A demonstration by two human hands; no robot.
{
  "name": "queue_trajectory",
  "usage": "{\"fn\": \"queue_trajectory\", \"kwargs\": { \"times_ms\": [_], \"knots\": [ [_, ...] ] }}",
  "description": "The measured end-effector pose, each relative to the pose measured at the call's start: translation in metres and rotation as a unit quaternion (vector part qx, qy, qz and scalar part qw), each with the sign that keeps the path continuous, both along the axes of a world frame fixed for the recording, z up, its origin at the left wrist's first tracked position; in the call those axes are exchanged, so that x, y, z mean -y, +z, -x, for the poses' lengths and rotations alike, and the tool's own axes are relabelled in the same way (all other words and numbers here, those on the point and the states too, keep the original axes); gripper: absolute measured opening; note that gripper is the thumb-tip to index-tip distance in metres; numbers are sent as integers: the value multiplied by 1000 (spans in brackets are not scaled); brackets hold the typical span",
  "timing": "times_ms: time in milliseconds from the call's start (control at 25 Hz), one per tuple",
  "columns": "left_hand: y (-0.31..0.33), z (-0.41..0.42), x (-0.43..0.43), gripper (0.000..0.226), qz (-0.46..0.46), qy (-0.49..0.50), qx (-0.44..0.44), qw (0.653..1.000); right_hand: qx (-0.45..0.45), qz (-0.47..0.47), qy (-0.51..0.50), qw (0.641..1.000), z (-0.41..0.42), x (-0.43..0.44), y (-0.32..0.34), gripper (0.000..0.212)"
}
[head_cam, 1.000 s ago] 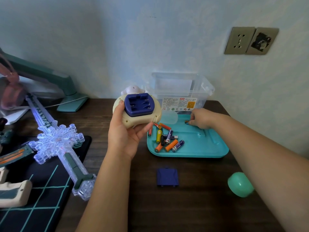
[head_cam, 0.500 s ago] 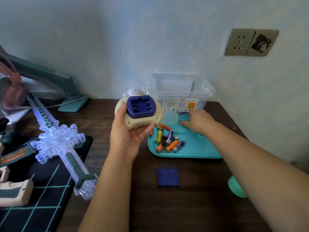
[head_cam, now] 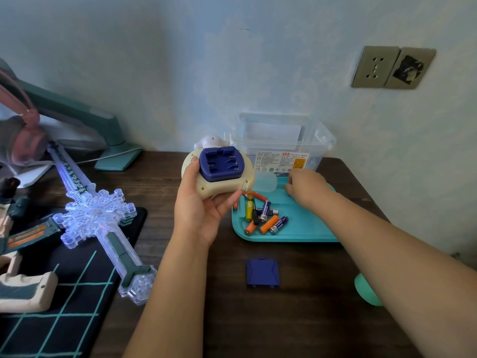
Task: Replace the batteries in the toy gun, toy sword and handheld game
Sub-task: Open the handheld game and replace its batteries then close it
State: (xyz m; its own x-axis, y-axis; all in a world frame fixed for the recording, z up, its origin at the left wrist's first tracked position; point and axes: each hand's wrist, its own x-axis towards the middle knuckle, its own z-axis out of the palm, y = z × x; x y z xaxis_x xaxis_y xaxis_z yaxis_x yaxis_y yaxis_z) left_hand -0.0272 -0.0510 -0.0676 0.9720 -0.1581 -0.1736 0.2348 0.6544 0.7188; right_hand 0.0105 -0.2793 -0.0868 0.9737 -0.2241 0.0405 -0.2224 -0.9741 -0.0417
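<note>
Gripping handheld game (head_cam: 222, 184) in left hand (head_cam: 198, 215) over table's (head_cam: 309, 319) middle, battery bay (head_cam: 220, 165) empty | right hand (head_cam: 307, 187) stayed at tray's (head_cam: 309, 228) far edge, fingers curled, couldn't tell if holding anything | batteries (head_cam: 263, 215) sat at tray's left edge, none fitted yet

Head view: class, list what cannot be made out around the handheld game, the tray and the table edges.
All in the head view.
1. Right hand: its own back hides the fingertips; whether it pinches anything is unclear.
2. Handheld game: front faces away; only the back shows.
3. Toy gun: cut off by the left edge.
4. Green round thing: partly behind the right forearm.
5. Clear box label: print too small.
</note>
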Motion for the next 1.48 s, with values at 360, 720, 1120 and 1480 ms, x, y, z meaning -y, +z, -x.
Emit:
{"fn": "queue_trajectory", "kwargs": {
  "times_ms": [360, 720, 1120, 1480],
  "knots": [
    [-1, 2, -1, 42, 9, -4, -3, 1000, 73, 31, -38, 996, 19, -14, -13, 34],
    [-3, 4, -1, 43, 10, -1, -6, 1000, 140, -75, -52, 986, 32, -6, -18, 20],
    [-1, 26, -2, 36, 7, 9, -17, 1000, 163, -913, -266, 264, 69, -24, 16, 12],
    [-8, 61, -14, 36, -18, -15, -21, 999, 40, -951, -135, 275, 113, -86, 34, 13]
  ]
}}
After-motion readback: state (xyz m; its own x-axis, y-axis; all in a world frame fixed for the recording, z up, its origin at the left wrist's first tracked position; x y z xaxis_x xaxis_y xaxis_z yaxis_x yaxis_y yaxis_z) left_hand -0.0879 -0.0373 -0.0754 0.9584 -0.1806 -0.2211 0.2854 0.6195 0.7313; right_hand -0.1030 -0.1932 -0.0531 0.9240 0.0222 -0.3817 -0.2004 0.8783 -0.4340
